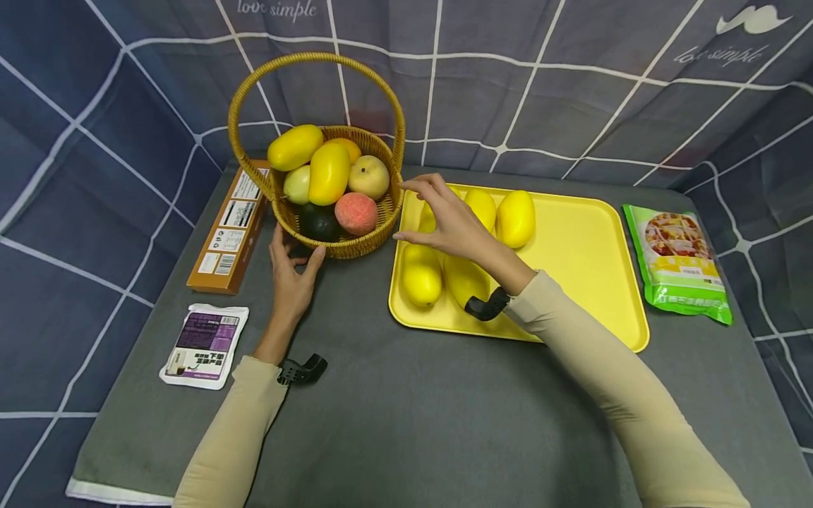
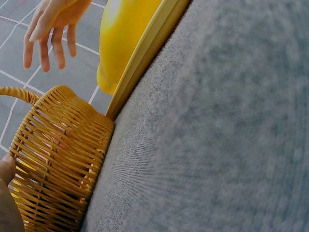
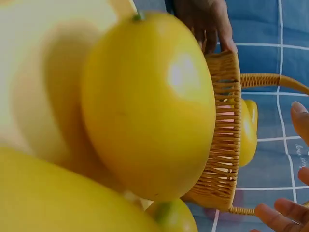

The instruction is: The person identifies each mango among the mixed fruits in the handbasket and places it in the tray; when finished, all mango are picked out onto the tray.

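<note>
A wicker basket [image 1: 356, 247] with a tall handle holds yellow mangoes [image 1: 329, 173], a pale round fruit [image 1: 370, 177], a reddish peach [image 1: 356, 213], a dark green avocado [image 1: 320, 223] and other fruit. My left hand [image 1: 292, 282] holds the basket's near left side, its thumb at the rim in the left wrist view. Between the basket and the yellow tray [image 1: 591, 282], my right hand [image 1: 447, 219] hovers with spread fingers and nothing in them. Several yellow mangoes [image 1: 422, 275] lie on the tray's left part, some partly hidden by that hand; one looms large in the right wrist view.
Left of the basket lies a long brown box [image 1: 222, 243], with a white and purple pouch [image 1: 205, 346] nearer me. A green food packet [image 1: 679, 261] lies right of the tray. Dark checked cloth [image 1: 470, 92] hangs behind the grey table [image 1: 394, 409].
</note>
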`<state>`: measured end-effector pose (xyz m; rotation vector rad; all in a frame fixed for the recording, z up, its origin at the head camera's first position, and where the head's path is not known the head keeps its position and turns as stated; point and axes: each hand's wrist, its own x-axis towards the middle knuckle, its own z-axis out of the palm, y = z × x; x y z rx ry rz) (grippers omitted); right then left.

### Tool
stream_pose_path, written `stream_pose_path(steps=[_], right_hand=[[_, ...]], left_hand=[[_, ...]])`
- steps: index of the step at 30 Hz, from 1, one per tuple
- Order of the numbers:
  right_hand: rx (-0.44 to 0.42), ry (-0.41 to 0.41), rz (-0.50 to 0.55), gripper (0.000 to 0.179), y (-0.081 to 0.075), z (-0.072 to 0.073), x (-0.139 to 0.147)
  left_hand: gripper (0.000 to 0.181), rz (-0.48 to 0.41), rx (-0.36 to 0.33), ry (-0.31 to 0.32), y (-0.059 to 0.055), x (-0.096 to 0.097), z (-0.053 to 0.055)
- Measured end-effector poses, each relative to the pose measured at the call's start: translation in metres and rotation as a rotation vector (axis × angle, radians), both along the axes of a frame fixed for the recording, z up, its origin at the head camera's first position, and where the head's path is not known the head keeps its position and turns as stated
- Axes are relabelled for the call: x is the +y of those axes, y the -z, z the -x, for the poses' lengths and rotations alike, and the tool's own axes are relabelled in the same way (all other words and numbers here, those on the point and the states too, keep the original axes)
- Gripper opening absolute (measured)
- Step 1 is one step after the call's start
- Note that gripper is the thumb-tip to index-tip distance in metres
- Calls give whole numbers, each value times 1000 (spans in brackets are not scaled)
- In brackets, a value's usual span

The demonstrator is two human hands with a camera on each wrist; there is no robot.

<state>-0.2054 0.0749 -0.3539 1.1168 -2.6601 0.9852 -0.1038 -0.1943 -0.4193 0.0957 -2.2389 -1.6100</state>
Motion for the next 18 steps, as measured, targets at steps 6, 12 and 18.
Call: stream_pose_path(steps=[6, 12, 18], right_hand=[[-9, -31, 5, 71, -5, 19, -19], [-64, -52, 17, 68, -8, 33, -38], [-121, -75, -3, 63, -8, 41, -54]], left_hand=[[78, -1, 5, 2, 0, -2, 1], [78, -2, 8, 5, 0, -3, 2], [78, -5, 4, 9, 0, -2, 2]])
